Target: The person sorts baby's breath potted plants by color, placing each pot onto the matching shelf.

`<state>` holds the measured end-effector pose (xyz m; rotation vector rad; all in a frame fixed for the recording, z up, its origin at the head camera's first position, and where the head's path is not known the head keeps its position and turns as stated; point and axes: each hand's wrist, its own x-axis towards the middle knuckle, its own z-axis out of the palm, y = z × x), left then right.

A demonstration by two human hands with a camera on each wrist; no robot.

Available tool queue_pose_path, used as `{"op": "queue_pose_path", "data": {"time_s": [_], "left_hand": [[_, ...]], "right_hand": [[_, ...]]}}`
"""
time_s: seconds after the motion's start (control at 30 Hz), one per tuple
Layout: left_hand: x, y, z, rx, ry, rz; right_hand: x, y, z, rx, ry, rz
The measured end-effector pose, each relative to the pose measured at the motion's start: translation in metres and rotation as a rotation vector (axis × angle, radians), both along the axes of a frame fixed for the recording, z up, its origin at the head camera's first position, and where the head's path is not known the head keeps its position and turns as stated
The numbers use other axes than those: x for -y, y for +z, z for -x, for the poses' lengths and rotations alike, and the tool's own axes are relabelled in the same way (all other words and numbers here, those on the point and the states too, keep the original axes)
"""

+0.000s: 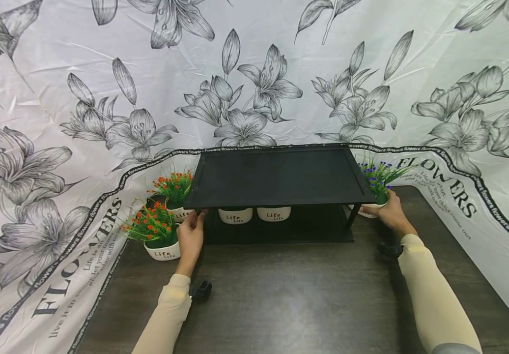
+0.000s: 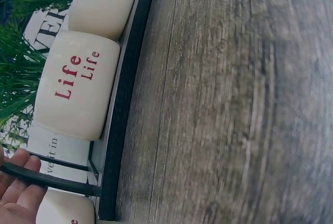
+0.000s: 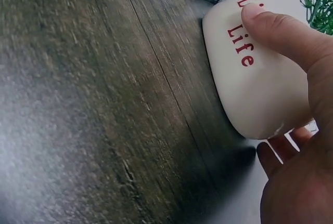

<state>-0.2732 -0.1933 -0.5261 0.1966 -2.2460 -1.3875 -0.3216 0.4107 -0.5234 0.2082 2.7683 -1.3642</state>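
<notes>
Right of centre: right hand (image 1: 384, 214), fingers gripping blue-flowered pot (image 3: 260, 94) beside black shelf (image 1: 276, 177). Centre left: left hand (image 1: 191, 240), fingers round post (image 2: 73, 185). Table (image 1: 290, 290) spans lower shelf edge (image 1: 281, 242) to frame bottom.

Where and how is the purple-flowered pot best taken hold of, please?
The pot is probably best gripped round its curved white body, below the spreading flowers, from the right, where the right hand is: the black shelf stands close on its left.
</notes>
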Motion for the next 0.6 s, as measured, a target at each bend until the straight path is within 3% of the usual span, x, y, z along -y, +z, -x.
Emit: {"op": "queue_pose_path", "data": {"time_s": [0.6], "left_hand": [[0.0003,-0.0021,0.0015,-0.007,-0.011,-0.019]], "right_hand": [[0.0002,0.0025,-0.0072,0.004,-0.039,0.086]]}}
